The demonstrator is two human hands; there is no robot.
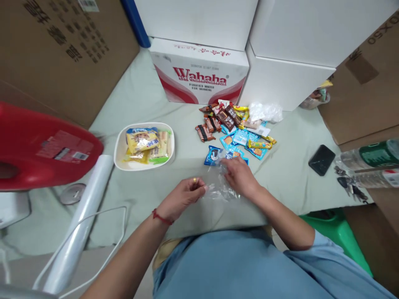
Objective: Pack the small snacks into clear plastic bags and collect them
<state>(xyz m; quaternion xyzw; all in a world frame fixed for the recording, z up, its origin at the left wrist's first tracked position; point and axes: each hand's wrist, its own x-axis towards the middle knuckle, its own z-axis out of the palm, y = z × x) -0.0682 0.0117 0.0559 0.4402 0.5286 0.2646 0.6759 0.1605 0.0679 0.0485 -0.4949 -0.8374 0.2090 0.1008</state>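
Note:
My left hand (183, 197) and my right hand (239, 176) both pinch a clear plastic bag (218, 187) that lies on the pale green cloth (140, 187) in front of me. The left hand wears a ring and a red wrist cord. Just beyond the right hand lies a pile of small snack packets (237, 128), blue, brown and yellow. A blue packet (213, 154) is nearest the bag. A white dish (120, 149) to the left holds several yellow and green snack packs (146, 143).
A Wahaha water carton (199, 74) and white boxes (289, 62) stand behind. Brown cartons flank both sides. A red appliance (40, 145), a roll of clear film (84, 216) and a white cord lie left. A black phone (321, 159), keys (350, 187) and bottles (370, 162) are right.

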